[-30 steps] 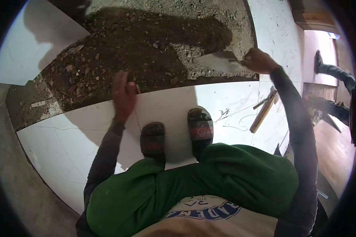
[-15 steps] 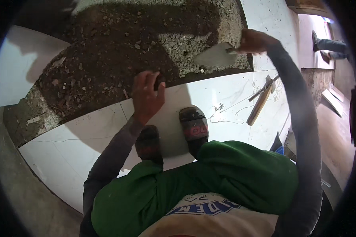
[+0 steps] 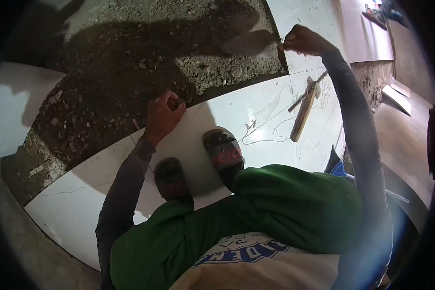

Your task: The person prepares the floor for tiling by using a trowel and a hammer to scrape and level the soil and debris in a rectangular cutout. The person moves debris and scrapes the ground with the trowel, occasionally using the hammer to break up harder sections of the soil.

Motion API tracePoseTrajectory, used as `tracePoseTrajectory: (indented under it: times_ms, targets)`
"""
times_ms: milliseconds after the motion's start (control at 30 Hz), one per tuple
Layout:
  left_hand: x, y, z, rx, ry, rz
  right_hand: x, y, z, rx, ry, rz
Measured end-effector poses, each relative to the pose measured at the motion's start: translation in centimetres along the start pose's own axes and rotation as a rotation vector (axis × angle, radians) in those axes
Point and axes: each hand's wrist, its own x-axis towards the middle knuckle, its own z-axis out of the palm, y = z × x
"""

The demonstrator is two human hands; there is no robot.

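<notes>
Two dark sandals (image 3: 222, 151) rest on the white tiled floor (image 3: 266, 106). Just ahead of them, the left hand (image 3: 164, 116) bends its fingers at the edge of one rubble patch (image 3: 116, 82); whether it grips anything, I cannot tell. To the right, one wooden-handled tool (image 3: 302, 118) lies on the floor. Farther off, the right hand (image 3: 308, 41) is clenched around one trowel (image 3: 246, 44), its blurred blade extending left from the fist, over the rubble. At far upper right shows another person's shoe (image 3: 374, 20).

I hold the trowel (image 3: 249, 44); its broad, greyish blade looks blurred and points leftward over the rough gravel (image 3: 222, 71).
</notes>
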Motion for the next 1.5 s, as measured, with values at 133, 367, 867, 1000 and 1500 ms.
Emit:
tracePoseTrajectory:
  times_ms: [133, 367, 867, 1000, 1500]
  targets:
    - [1.1, 2.1, -2.4, 0.045, -0.1, 0.026, -1.3, 1.4, 2.5, -0.085, 0.057, -0.015]
    - [8.7, 5.7, -0.8, 0.07, -0.292, 0.569, -3.2, 1.4, 5.4, 0.021, 0.097, -0.04]
    - [12.8, 8.5, 9.6, 0.13, -0.413, 0.387, 1.0, 4.4, 10.3, 0.607, 0.341, -0.265]
    - [10.2, 5.3, 2.5, 0.123, -0.28, 0.439, 0.2, 2.4, 9.3, 0.484, 0.39, -0.36]
    - [-3.3, -10.5, -17.5, 0.606, 0.302, 0.093, 6.3, -6.2, 7.8, 0.309, 0.35, -0.321]
